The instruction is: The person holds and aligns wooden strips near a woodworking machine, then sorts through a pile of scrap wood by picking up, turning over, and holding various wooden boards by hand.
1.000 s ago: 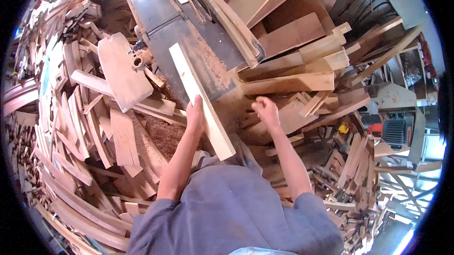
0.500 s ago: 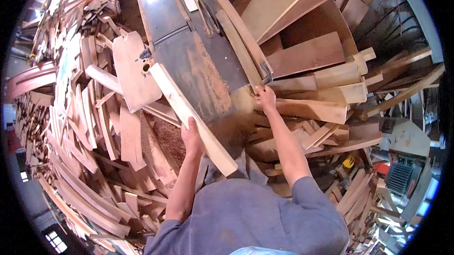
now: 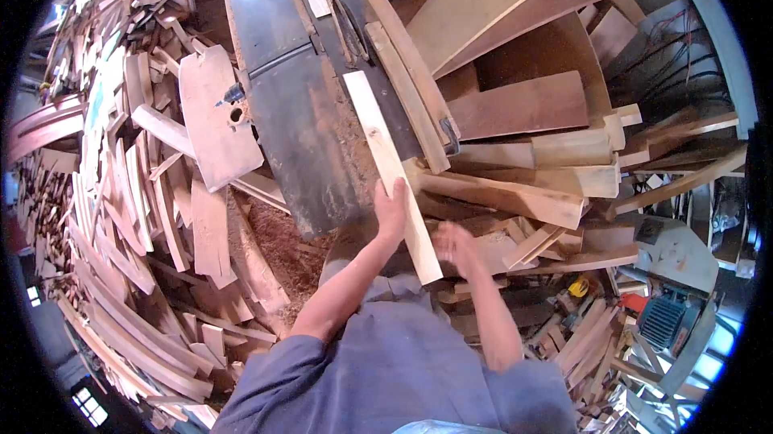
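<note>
Diagonally, a pale board lies with its far end over the right part of a dark metal bed and its near end in front of the person's grey shirt. The left hand grips its left side, thumb up on the face and fingers narrow around the edge. The right hand is just beside the near end, blurred, so how wide its fingers stand cannot be told. Sawdust streaks the bed, and a narrow slot crosses it. Long wooden strips run along its right side; a panel with a round hole is at its left. Around the room are curved offcuts, wide planks, a ribbed motor and a small lit window.
</note>
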Motion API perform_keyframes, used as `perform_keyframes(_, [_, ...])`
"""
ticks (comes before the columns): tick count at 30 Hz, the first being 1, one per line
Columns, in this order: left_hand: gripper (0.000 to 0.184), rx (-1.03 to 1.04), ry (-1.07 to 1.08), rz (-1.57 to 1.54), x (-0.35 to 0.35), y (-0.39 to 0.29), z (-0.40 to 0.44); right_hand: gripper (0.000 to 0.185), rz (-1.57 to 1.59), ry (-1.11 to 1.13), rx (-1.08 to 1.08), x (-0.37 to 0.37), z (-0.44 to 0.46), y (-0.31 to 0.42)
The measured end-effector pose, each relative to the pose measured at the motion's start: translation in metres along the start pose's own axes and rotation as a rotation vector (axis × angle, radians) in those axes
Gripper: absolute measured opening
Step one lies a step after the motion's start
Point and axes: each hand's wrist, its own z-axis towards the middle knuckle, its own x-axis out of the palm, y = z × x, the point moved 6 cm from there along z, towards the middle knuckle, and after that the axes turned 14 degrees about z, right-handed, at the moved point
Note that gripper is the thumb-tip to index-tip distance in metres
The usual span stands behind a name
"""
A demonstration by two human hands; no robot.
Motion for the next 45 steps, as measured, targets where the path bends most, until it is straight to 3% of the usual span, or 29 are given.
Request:
perform_keyframes(2, [0.037, -0.023, 0.026, 0.093, 0.015, -0.002, 0.0, 0.048, 0.03, 0.071, 0.068, -0.015, -0.033, -0.033])
perform_keyframes(5, [0.038, 0.042, 0.14, 0.145, 0.032, -0.001, -0.001, 0.049, 0.524, 0.125, 0.122, -0.028, -0.073, -0.06])
perform_keyframes(7, [0.039, 0.016, 0.351, 0.323, 0.034, -0.001, 0.004, 0.041, 0.47, 0.046, -0.06, -0.042, -0.063, -0.067])
perform_keyframes(10, [0.038, 0.373, 0.112, 0.605, 0.023, 0.004, 0.047, 0.032, 0.378, -0.1, -0.139, -0.061, -0.037, -0.071])
perform_keyframes(11, [0.034, 0.34, 0.086, 0.393, 0.023, 0.0, 0.059, 0.032, 0.328, -0.11, -0.134, -0.06, -0.033, -0.071])
perform_keyframes(14, [0.03, 0.303, 0.216, 0.135, 0.034, -0.03, 0.084, 0.032, 0.243, -0.114, -0.153, -0.056, -0.02, -0.067])
perform_keyframes(21, [0.03, 0.247, 0.231, 0.07, 0.041, -0.016, 0.104, 0.038, 0.136, -0.17, -0.133, -0.05, -0.016, -0.054])
perform_keyframes(24, [0.032, 0.256, 0.214, 0.052, 0.043, -0.014, 0.105, 0.045, -0.078, -0.208, -0.02, -0.06, -0.028, -0.052])
perform_keyframes(30, [0.031, 0.236, 0.211, 0.057, 0.043, -0.019, 0.104, 0.054, -0.255, -0.198, -0.016, -0.067, -0.013, -0.053])
perform_keyframes(34, [0.03, 0.217, 0.235, 0.064, 0.042, -0.009, 0.11, 0.057, 0.275, -0.234, -0.024, -0.047, -0.018, -0.05])
perform_keyframes(35, [0.03, 0.226, 0.232, 0.058, 0.043, -0.008, 0.111, 0.049, 0.454, -0.119, 0.045, -0.049, -0.011, -0.057])
perform_keyframes(38, [0.029, 0.11, 0.269, 0.043, 0.04, -0.015, 0.102, 0.046, 0.442, -0.012, -0.048, -0.057, -0.007, -0.065])
perform_keyframes(39, [0.029, 0.087, 0.265, 0.003, 0.04, -0.017, 0.099, 0.04, 0.468, -0.071, -0.05, -0.05, -0.021, -0.058])
perform_keyframes(42, [0.041, 0.065, 0.274, 0.052, 0.033, -0.005, 0.101, 0.044, 0.355, -0.14, -0.265, -0.048, -0.044, -0.052])
perform_keyframes(44, [0.048, -0.046, 0.183, 0.091, 0.027, -0.005, 0.091, 0.044, -0.227, -0.28, -0.533, -0.049, -0.068, -0.037])
perform_keyframes(45, [0.061, -0.108, 0.187, 0.072, 0.028, -0.028, 0.071, 0.045, -0.526, -0.344, -0.656, -0.045, -0.082, -0.028])
